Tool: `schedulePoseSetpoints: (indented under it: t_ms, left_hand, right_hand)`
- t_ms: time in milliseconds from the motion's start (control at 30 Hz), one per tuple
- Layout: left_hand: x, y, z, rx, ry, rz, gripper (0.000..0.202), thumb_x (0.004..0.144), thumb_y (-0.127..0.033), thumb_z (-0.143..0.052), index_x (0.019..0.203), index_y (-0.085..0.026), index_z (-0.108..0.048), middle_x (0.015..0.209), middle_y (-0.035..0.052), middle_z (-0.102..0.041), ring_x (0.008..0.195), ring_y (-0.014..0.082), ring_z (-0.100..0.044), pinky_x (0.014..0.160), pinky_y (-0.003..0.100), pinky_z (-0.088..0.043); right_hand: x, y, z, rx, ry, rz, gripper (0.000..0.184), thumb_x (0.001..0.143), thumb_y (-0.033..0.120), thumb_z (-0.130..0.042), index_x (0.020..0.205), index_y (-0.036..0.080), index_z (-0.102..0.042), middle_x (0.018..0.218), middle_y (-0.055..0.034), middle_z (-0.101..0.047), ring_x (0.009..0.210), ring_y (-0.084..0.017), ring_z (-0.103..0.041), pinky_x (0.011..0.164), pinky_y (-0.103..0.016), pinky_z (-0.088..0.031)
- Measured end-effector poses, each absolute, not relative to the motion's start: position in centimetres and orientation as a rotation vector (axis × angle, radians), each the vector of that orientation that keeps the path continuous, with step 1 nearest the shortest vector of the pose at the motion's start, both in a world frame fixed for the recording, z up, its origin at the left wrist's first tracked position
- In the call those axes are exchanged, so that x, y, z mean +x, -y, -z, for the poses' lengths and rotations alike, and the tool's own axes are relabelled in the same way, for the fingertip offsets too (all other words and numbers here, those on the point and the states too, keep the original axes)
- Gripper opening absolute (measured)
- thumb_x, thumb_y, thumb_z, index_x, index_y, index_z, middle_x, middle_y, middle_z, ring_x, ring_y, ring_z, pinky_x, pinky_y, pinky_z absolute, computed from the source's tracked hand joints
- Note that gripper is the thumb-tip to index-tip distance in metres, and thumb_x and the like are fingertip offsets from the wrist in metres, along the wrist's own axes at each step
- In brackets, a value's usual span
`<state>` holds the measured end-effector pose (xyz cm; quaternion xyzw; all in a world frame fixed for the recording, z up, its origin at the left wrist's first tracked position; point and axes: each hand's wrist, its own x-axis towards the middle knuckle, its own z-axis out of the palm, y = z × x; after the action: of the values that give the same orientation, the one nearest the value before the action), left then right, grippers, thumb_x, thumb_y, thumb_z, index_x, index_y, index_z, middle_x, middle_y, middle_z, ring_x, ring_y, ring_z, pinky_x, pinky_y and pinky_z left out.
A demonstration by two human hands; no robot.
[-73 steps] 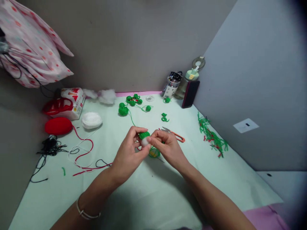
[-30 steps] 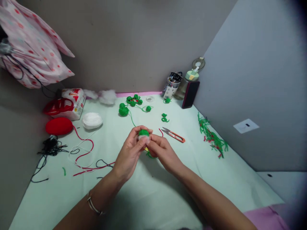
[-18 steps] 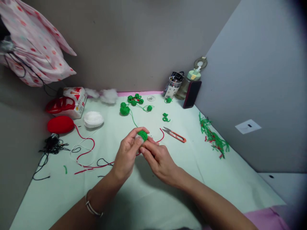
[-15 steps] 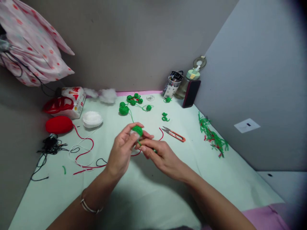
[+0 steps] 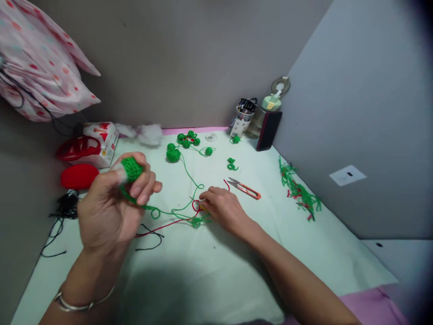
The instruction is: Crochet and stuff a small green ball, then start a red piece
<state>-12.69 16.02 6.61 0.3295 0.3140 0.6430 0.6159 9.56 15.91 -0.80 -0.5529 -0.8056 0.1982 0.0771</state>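
Raised at the left, my left hand is closed around a small green crocheted piece, with a whitish patch by the thumb. Green yarn trails from it across the cloth towards a green yarn ball. My right hand is low over the table, fingers bent together. Under its fingertips a bit of something yellow shows, mostly hidden; I cannot make out its kind. Beside those fingertips lie a red yarn loop and a loose green tangle.
Orange-handled thread snips lie right of my right hand. Green and red yarn scraps line the right edge. Red yarn, black cord and white stuffing are at left. A phone leans against a bottle behind.
My hands have parted. The left has lifted up and left with the green crocheted piece; the right has come away from it, down to the cloth. Green yarn now stretches between them.
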Motion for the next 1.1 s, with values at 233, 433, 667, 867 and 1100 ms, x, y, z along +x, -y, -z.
schedulePoseSetpoints:
  t_ms: [233, 433, 667, 867, 1100]
  left_hand:
    - [-11.8, -16.0, -5.7, 0.880, -0.708, -1.319, 0.014, 0.084, -0.027, -0.062, 0.091, -0.019, -0.071, 0.056, -0.0052, -0.046, 0.051, 0.0100, -0.041, 0.064, 0.024, -0.053]
    - [-10.8, -15.8, -3.4, 1.109, -0.882, -1.249, 0.020, 0.097, -0.026, -0.057, 0.112, -0.022, -0.069, 0.060, -0.0052, -0.054, 0.066, 0.0164, -0.056, 0.089, 0.036, -0.051]
    - [-9.2, -15.1, -2.0, 1.331, -1.089, -1.087, 0.028, 0.103, -0.033, -0.047, 0.126, -0.022, -0.059, 0.069, -0.0039, -0.054, 0.085, 0.0217, -0.065, 0.085, 0.036, -0.046]
    - [-8.0, -14.3, -1.5, 1.573, -1.170, -0.986, 0.026, 0.103, -0.030, -0.042, 0.126, -0.022, -0.053, 0.072, -0.0058, -0.055, 0.059, 0.0153, -0.047, 0.063, 0.030, -0.040]
    - [-7.6, -14.2, -1.5, 1.543, -1.172, -0.985, 0.026, 0.103, -0.027, -0.041, 0.127, -0.022, -0.048, 0.068, -0.0074, -0.052, 0.057, 0.0151, -0.044, 0.061, 0.030, -0.038]
  right_hand:
    - [9.4, -15.8, 2.1, -1.719, 2.475, -0.556, 0.013, 0.093, 0.011, -0.059, 0.085, 0.018, -0.068, 0.089, -0.0060, -0.069, 0.080, -0.018, -0.060, 0.061, -0.031, -0.024]
    - [12.6, -16.9, 0.1, -1.852, 2.187, -0.421, 0.027, 0.097, 0.008, -0.043, 0.110, 0.015, -0.065, 0.105, -0.0124, -0.070, 0.088, -0.021, -0.061, 0.068, -0.031, -0.033]
    - [12.0, -14.3, -4.1, -1.188, 1.468, -1.448, 0.026, 0.103, 0.046, -0.054, 0.099, 0.021, -0.062, 0.055, 0.0079, -0.049, 0.047, -0.010, -0.035, 0.048, -0.024, -0.026]
    - [10.3, -13.3, -4.2, -0.941, 1.284, -1.807, 0.023, 0.100, 0.040, -0.060, 0.098, 0.018, -0.065, 0.049, 0.0111, -0.044, 0.044, -0.007, -0.028, 0.047, -0.024, -0.021]
    - [10.2, -13.7, -3.0, -0.936, 1.297, -1.811, 0.021, 0.100, 0.037, -0.062, 0.098, 0.017, -0.069, 0.051, 0.0107, -0.044, 0.047, -0.006, -0.032, 0.049, -0.024, -0.021]
